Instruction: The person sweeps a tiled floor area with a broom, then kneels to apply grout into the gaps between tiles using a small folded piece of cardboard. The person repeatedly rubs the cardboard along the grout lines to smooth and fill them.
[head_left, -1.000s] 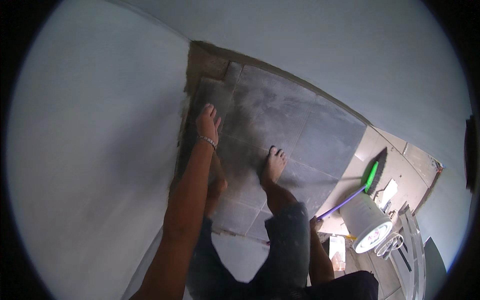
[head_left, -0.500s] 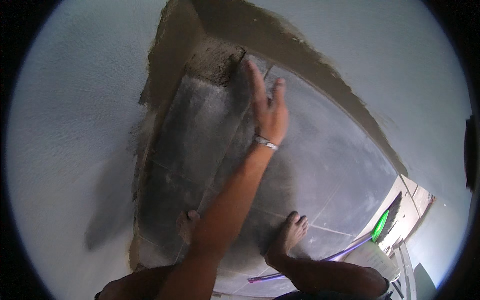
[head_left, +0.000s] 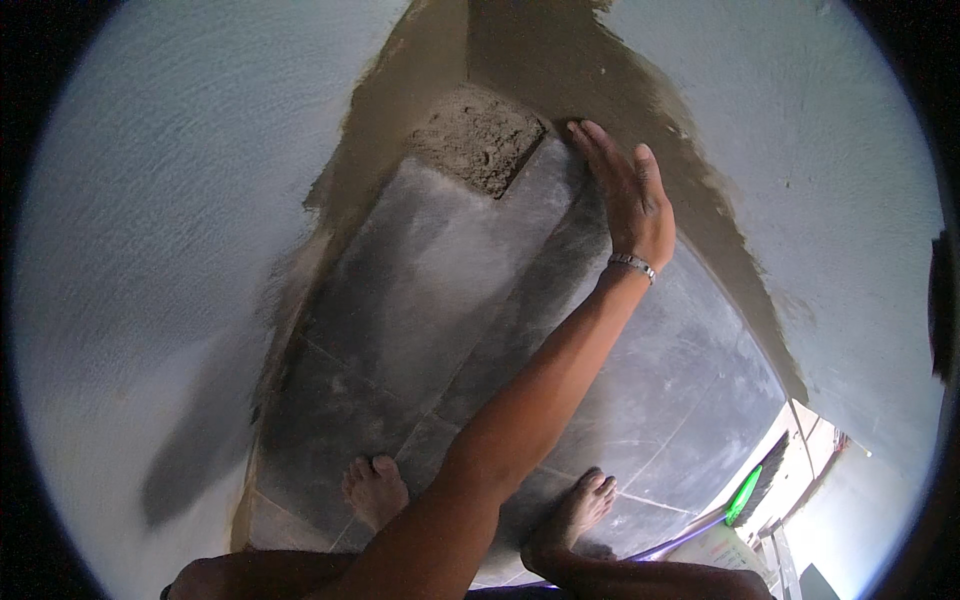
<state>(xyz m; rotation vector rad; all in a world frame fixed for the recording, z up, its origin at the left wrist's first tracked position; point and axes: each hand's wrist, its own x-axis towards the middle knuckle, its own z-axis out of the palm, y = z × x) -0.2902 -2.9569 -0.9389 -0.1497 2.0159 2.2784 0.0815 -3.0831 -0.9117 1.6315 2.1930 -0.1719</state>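
My left hand [head_left: 625, 200], with a metal bracelet at the wrist, is open, its fingers stretched along the mortar-coated base of the right wall [head_left: 560, 60] beside the back corner. The fingertips appear to rest against that band, just right of a square of rough, damp mortar [head_left: 475, 135]. Grey floor tiles [head_left: 390, 260] with light dusty patches and pale joints border that square. My bare left foot [head_left: 375, 490] and right foot [head_left: 585, 505] are on the tiles below. My right hand is out of view.
Pale walls [head_left: 160, 250] close in on both sides, meeting at the corner. At the lower right lie a green broom head [head_left: 743, 497] with a purple handle [head_left: 680, 537], a white bucket [head_left: 715, 555] partly hidden, and a brighter beige floor strip [head_left: 820, 450].
My left hand has moved forward and right to the corner. The view has tilted toward the corner. My right hand, earlier on the broom handle, has left the view.
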